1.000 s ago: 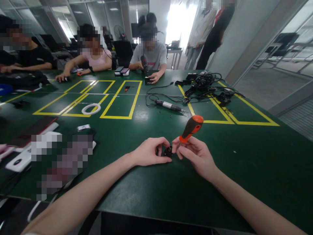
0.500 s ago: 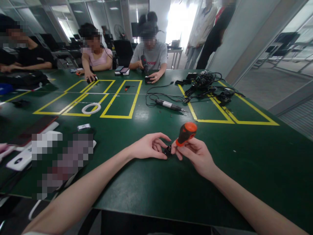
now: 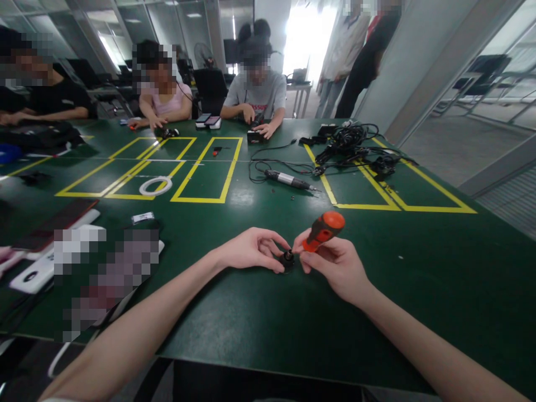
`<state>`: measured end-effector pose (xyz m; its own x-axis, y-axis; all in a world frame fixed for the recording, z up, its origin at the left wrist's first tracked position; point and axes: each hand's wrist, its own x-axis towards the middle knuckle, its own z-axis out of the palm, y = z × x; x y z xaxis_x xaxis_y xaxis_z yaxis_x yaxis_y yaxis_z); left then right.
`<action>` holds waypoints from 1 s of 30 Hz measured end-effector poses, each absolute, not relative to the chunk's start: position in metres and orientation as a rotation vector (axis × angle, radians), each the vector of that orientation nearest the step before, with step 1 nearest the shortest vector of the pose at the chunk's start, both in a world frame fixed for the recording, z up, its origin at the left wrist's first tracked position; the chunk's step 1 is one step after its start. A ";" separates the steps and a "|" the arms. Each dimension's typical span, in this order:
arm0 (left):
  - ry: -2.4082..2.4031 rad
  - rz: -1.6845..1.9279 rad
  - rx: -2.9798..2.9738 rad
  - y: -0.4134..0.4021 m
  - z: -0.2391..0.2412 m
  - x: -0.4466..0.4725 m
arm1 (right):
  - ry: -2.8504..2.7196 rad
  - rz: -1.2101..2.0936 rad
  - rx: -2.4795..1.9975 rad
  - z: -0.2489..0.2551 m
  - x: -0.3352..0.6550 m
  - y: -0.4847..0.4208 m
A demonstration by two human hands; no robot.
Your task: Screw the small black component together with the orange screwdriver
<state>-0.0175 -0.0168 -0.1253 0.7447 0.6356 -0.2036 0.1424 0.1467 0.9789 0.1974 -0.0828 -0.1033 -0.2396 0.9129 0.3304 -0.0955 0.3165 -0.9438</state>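
Note:
A screwdriver with an orange and dark grey handle (image 3: 324, 230) is in my right hand (image 3: 333, 262), its handle tilted up and to the right. The fingers are closed round its lower part, and its tip is hard to make out. My left hand (image 3: 255, 248) curves its thumb and fingers about a small black round part (image 3: 287, 260) on the green table (image 3: 234, 329). A small metallic piece shows at the top of that part. My right fingertips are close beside its right side.
Ahead lies a corded electric screwdriver (image 3: 288, 179). A cable heap (image 3: 349, 146) is at the back right. A white ring (image 3: 156, 186) sits within yellow tape lines. Phones and a white device (image 3: 31, 276) are on the left. Several people work across the table.
My right hand has shifted slightly right, and the screwdriver handle leans further right. More of the black part shows between my hands. Across the table, a co-worker's power tool has been lowered.

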 end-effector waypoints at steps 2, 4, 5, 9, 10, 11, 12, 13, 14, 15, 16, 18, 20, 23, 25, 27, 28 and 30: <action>0.697 0.376 1.380 -0.017 -0.126 -0.018 | -1.509 1.152 -0.768 -0.105 0.198 -0.083; 0.708 0.380 1.384 -0.017 -0.125 -0.019 | -1.518 1.147 -0.773 -0.106 0.198 -0.083; 0.708 0.385 1.396 -0.018 -0.125 -0.019 | -1.515 1.144 -0.781 -0.107 0.198 -0.083; 0.643 0.393 1.429 -0.019 -0.122 -0.018 | -1.464 1.131 -0.818 -0.108 0.196 -0.084; 0.630 0.393 1.429 -0.019 -0.122 -0.018 | -1.455 1.123 -0.832 -0.108 0.196 -0.084; 0.629 0.397 1.428 -0.020 -0.121 -0.017 | -1.451 1.110 -0.843 -0.107 0.195 -0.084; 0.640 0.404 1.426 -0.021 -0.120 -0.016 | -1.453 1.097 -0.849 -0.107 0.195 -0.084; 0.658 0.417 1.426 -0.022 -0.119 -0.016 | -1.460 1.085 -0.849 -0.107 0.194 -0.084; 0.677 0.434 1.428 -0.023 -0.119 -0.015 | -1.468 1.073 -0.841 -0.106 0.194 -0.084; 0.693 0.453 1.434 -0.024 -0.119 -0.014 | -1.478 1.061 -0.828 -0.106 0.195 -0.083; 0.704 0.468 1.445 -0.025 -0.119 -0.014 | -1.488 1.053 -0.811 -0.106 0.195 -0.083; 0.713 0.484 1.471 -0.026 -0.120 -0.014 | -1.506 1.041 -0.780 -0.106 0.195 -0.082; 0.715 0.487 1.494 -0.026 -0.122 -0.014 | -1.521 1.050 -0.773 -0.106 0.196 -0.082; 0.718 0.486 1.533 -0.026 -0.123 -0.014 | -1.533 1.082 -0.785 -0.108 0.197 -0.082; 0.720 0.478 1.560 -0.026 -0.123 -0.014 | -1.504 1.090 -0.771 -0.109 0.196 -0.082; 0.716 0.475 1.574 -0.026 -0.123 -0.014 | -1.449 1.091 -0.764 -0.110 0.195 -0.082; 0.716 0.476 1.579 -0.026 -0.123 -0.014 | -1.424 1.094 -0.771 -0.110 0.195 -0.083; 0.721 0.478 1.586 -0.026 -0.123 -0.014 | -1.393 1.093 -0.806 -0.109 0.194 -0.082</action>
